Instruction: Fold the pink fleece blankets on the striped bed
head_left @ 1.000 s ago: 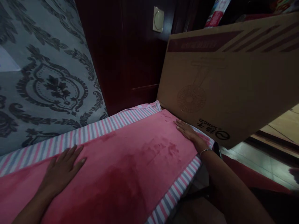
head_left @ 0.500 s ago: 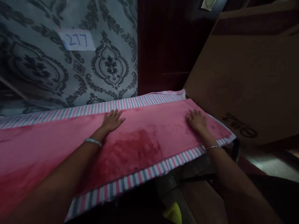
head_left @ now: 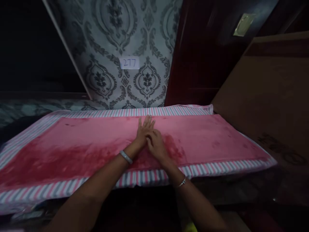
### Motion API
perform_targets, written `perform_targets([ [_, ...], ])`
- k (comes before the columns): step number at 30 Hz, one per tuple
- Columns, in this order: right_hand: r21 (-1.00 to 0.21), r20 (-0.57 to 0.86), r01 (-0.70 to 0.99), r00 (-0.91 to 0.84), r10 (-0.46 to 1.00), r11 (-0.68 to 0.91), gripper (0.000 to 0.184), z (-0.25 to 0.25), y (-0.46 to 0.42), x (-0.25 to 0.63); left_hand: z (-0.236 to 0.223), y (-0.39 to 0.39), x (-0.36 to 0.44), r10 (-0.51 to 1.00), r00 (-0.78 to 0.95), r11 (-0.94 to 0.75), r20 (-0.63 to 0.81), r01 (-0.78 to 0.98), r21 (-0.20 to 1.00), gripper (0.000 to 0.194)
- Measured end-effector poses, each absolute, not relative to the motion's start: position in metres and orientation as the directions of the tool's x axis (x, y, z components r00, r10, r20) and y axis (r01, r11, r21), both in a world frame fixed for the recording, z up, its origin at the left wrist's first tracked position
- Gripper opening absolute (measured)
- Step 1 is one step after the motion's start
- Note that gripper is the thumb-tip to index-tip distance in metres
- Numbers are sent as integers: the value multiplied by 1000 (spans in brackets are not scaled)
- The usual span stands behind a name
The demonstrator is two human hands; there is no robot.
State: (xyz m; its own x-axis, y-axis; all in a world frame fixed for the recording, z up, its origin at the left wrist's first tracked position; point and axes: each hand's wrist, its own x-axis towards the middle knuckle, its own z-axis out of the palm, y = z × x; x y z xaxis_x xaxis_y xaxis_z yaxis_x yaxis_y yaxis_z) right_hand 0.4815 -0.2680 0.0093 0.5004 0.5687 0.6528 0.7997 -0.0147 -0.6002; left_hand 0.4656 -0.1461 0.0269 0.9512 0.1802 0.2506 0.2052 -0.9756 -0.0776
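A pink plush cloth (head_left: 193, 138) with a striped pink, grey and white border lies spread flat, with darker red patches where the pile looks brushed the other way. My left hand (head_left: 144, 128) is above the middle of it, fingers stretched out and spread; whether it presses on the cloth I cannot tell. Against the thumb side of that hand, my right hand (head_left: 158, 146) has its fingers curled in, touching it. Part of the left hand is hidden behind them. Each wrist has a bracelet.
A large cardboard box (head_left: 270, 96) leans at the right end. Behind stand patterned wallpaper (head_left: 120, 38) with a paper (head_left: 129, 62) marked 277, and a dark red door (head_left: 198, 58). A dark screen (head_left: 36, 48) is at the left.
My hands were apart, both flat on the cloth; now they meet over its middle, the right having moved left. The view has turned left, showing the cloth's left end and the screen.
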Motion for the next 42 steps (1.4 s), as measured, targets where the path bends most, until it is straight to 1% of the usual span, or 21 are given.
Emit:
perform_targets([
  [2,-615,649,789,513,562,-10,24,8,-255,454,25,-134,457,222,941,-966,256,248,-72,57],
  [4,-620,660,784,500,561,30,23,7,-250,430,23,-122,448,259,929,-956,263,285,-66,58],
  [6,-617,665,781,451,594,98,20,6,-246,413,22,-113,439,311,912,-940,266,336,-53,60],
  [8,-613,659,780,417,627,126,19,9,-242,406,21,-106,431,358,895,-926,266,378,-25,61],
  [13,-598,633,801,454,627,25,21,12,-222,396,24,-91,413,400,872,-912,284,410,25,57],
  [18,-581,630,801,331,703,144,17,6,-209,382,23,-74,393,465,832,-879,302,474,47,57],
  [23,-606,650,789,419,634,99,17,8,-194,387,23,-65,380,519,814,-852,259,518,80,56],
  [25,-601,660,786,386,645,145,18,6,-193,374,25,-61,375,520,811,-851,268,519,81,56],
  [28,-595,661,753,259,704,281,18,5,-195,355,26,-53,368,538,792,-838,289,540,81,57],
  [29,-595,661,746,242,710,300,18,5,-194,354,26,-50,367,549,784,-831,291,551,83,57],
  [31,-596,665,759,285,690,261,18,8,-188,361,25,-47,365,565,777,-821,279,564,92,56],
  [33,-597,663,783,358,657,176,17,11,-180,371,23,-45,364,574,776,-816,262,569,102,55],
  [35,-595,657,790,374,654,147,16,10,-175,373,20,-43,363,568,784,-821,250,562,103,55],
  [40,-580,635,746,164,755,326,15,1,-183,353,19,-40,350,595,769,-800,233,593,87,57],
  [42,-556,630,776,158,761,298,18,-3,-189,364,21,-42,340,605,768,-795,209,600,94,59],
])
